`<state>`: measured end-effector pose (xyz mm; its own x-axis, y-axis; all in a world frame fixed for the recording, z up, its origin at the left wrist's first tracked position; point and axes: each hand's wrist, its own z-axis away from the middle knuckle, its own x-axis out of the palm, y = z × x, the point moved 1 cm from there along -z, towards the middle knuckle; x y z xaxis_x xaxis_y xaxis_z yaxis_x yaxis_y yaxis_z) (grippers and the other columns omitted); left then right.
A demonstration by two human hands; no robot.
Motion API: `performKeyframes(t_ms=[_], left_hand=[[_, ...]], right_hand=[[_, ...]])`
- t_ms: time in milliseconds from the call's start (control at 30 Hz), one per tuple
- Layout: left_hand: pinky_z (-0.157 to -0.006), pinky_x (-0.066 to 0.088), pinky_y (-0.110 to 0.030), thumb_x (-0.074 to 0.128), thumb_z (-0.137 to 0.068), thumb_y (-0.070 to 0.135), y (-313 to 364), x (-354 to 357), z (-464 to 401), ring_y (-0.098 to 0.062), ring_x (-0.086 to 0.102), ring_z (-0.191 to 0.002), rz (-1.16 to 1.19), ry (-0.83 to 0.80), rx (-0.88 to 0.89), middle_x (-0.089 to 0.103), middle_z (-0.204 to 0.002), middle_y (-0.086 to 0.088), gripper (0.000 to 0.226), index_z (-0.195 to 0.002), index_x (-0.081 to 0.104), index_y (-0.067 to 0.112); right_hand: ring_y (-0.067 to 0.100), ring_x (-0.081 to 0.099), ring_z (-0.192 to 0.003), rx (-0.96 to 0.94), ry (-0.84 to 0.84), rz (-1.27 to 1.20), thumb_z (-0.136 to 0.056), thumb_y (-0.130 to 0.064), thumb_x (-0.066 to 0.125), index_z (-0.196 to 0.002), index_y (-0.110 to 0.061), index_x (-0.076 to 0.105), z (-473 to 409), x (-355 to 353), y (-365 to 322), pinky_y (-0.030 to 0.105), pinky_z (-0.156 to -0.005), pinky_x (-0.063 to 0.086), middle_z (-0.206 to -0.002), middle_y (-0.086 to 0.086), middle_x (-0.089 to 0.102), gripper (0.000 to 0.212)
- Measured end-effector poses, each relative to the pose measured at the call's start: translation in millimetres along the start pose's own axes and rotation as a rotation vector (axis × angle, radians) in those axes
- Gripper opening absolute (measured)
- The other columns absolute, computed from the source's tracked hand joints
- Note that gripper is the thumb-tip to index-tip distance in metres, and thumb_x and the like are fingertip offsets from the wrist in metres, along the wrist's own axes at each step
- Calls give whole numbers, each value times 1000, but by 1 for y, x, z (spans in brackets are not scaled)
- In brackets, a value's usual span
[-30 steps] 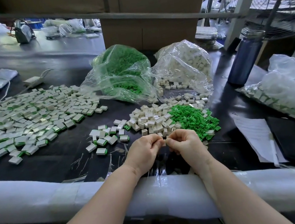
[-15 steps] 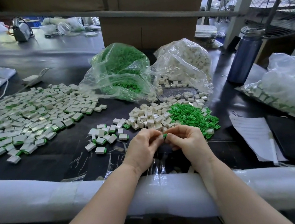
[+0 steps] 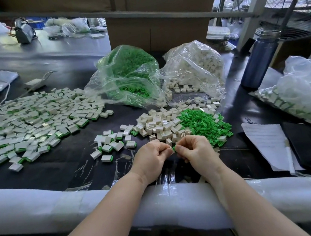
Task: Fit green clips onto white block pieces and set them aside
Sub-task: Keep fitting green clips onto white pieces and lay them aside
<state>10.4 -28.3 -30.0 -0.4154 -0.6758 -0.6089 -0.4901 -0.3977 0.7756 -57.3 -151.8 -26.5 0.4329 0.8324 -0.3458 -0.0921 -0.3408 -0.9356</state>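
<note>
green clip (image 3: 174, 148) pinched between left hand (image 3: 152, 160) and right hand (image 3: 198, 151), fingers of both curled round it, above the worktable's (image 3: 50, 174) near edge. loose white blocks (image 3: 159, 126) and green clips pile (image 3: 205, 124) just beyond; finished pieces (image 3: 32, 125) toward the left edge.

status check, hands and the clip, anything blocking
Left hand and right hand meet, fingers curled, pinching a green clip between them. Any white block is hidden. Nothing in the way.

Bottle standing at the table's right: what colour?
Dark blue bottle with a silvery cap, seen in the head view.
</note>
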Motion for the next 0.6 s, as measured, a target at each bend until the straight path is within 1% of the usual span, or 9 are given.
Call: performKeyframes(t_ms=[133, 200, 267, 333, 433, 500, 567, 600], left_hand=[[-74, 39, -22, 59, -90, 18, 3, 0, 2, -11, 49, -78, -75, -33, 66, 45, -72, 12, 17, -97, 72, 8], [-72, 38, -20, 59, -90, 18, 4, 0, 1, -11, 49, -77, -83, -31, 71, 45, -72, 12, 18, -98, 71, 8], [-75, 39, -19, 59, -90, 18, 3, 0, 1, -11, 51, -80, -37, -14, 55, 50, -77, 11, 18, -99, 71, 9], [-83, 43, -22, 60, -90, 18, 2, 0, 1, -13, 56, -86, 25, 4, 32, 60, -86, 3, 18, -100, 71, 9], [-87, 48, -25, 63, -87, 19, 2, 0, 1, -13, 63, -90, 140, 33, -10, 70, -94, -3, 18, -101, 71, 11], [-88, 51, -29, 65, -86, 19, 1, 0, 0, -14, 65, -87, 215, 34, -42, 71, -90, -1, 16, -100, 71, 15], [-86, 53, -34, 65, -85, 18, 2, 0, 0, -16, 65, -82, 266, 22, -58, 69, -82, 2, 12, -94, 70, 24], [-85, 53, -36, 65, -85, 17, 2, -1, 0, -17, 65, -81, 274, 20, -61, 68, -80, 2, 13, -90, 68, 30]], right_hand=[[10, 48, -53, -11, -24, 61, -82, -4, 65, -60, -19, 60, 1, 0, 0, 25, -56, 41, -54, -3, 55, 28], [10, 50, -53, -13, -17, 62, -82, -3, 66, -60, -19, 60, 1, 1, 0, 25, -57, 41, -53, -4, 55, 28], [2, 48, -46, -8, -11, 8, -82, -3, 66, -61, -17, 60, 1, 0, -1, 19, -51, 41, -49, -9, 55, 27], [-1, 49, -42, -11, 2, -87, -83, -1, 65, -63, -14, 61, 2, 0, -2, 14, -46, 41, -44, -9, 56, 24], [-1, 53, -46, -23, 28, -186, -83, -1, 65, -67, -10, 63, 3, -1, -3, 13, -46, 44, -49, -6, 60, 19], [0, 55, -47, -22, 34, -232, -82, 0, 66, -67, -10, 63, 3, -2, -4, 13, -46, 45, -49, -5, 60, 18], [1, 54, -47, -23, 36, -256, -81, 2, 67, -67, -10, 63, 3, -2, -4, 13, -46, 45, -50, -5, 61, 18], [1, 55, -47, -27, 36, -258, -80, 2, 67, -67, -10, 64, 4, -2, -4, 13, -47, 45, -51, -5, 61, 18]])
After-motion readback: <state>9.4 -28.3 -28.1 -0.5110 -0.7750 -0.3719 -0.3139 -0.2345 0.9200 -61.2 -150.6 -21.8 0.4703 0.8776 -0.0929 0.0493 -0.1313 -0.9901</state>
